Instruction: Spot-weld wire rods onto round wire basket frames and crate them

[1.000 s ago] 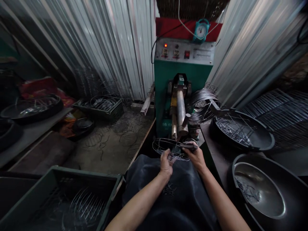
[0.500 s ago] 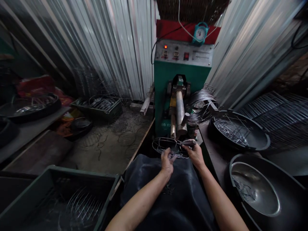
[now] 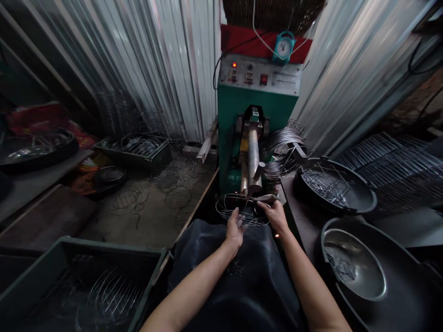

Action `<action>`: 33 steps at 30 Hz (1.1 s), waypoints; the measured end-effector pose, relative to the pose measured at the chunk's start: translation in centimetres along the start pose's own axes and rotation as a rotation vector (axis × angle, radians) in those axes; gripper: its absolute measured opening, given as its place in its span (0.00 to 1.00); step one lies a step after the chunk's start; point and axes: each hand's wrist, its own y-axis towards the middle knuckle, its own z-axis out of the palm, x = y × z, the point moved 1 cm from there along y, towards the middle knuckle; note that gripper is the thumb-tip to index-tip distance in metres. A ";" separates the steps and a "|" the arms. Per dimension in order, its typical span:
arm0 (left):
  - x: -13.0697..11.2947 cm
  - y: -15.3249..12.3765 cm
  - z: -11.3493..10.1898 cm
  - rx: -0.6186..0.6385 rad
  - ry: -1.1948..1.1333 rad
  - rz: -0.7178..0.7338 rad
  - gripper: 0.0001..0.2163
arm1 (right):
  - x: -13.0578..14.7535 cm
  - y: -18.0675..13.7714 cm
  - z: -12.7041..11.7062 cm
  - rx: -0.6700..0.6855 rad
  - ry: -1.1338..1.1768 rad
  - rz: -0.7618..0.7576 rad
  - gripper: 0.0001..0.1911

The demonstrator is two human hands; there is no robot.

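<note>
My left hand [image 3: 235,229] is closed on the near side of a round wire rack [image 3: 224,213], its thumb on top. The rack sits tilted above my lap, its far rim right beneath the electrode tip of a green spot welder [image 3: 228,138]. In my right hand [image 3: 276,216] is a dark metal tool that looks like pliers [image 3: 266,198], its tip at the rack's rim by the electrode. The fingers hide exactly what the tip grips. Small orange sparks [image 3: 277,235] glow near my right wrist and beside the electrode.
At right stand a black pan [image 3: 367,196] of wire pieces and a steel bowl [image 3: 377,276] of small metal bits. Wire coils [image 3: 284,138] hang beside the welder. A green crate [image 3: 162,258] with curved wire racks is at lower left. Loose wires lie on the floor [image 3: 159,221].
Orange sparks now show below the electrode and by my right wrist. Both hands still hold the rack and the tool at the electrode. The whole view has shifted slightly.
</note>
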 end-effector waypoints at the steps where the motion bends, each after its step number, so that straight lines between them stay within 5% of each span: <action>1: 0.2 -0.2 -0.2 -0.005 0.038 0.007 0.17 | -0.5 0.0 -0.7 -0.060 0.040 0.025 0.15; 4: 1.3 -0.6 -0.2 -0.013 0.142 0.012 0.25 | -2.4 -0.7 -2.8 -0.173 0.105 0.064 0.17; 7: 2.5 -0.4 0.8 -0.040 0.145 0.041 0.29 | -3.8 -1.8 -3.8 -0.121 0.098 0.089 0.17; 12: 3.2 -0.1 1.7 0.030 0.034 0.156 0.17 | -3.9 -2.6 -3.9 -0.060 0.142 0.081 0.17; 18: 2.4 -0.7 1.2 0.123 -0.058 -0.033 0.10 | -3.2 -3.6 -4.6 -0.125 0.149 0.025 0.16; 23: 1.3 -1.1 0.9 0.090 -0.107 -0.107 0.09 | -1.2 -4.1 -3.2 0.114 -0.026 -0.087 0.10; 33: -0.7 -0.6 0.3 0.101 -0.164 -0.204 0.10 | 0.7 -2.7 -0.3 0.141 -0.252 -0.225 0.08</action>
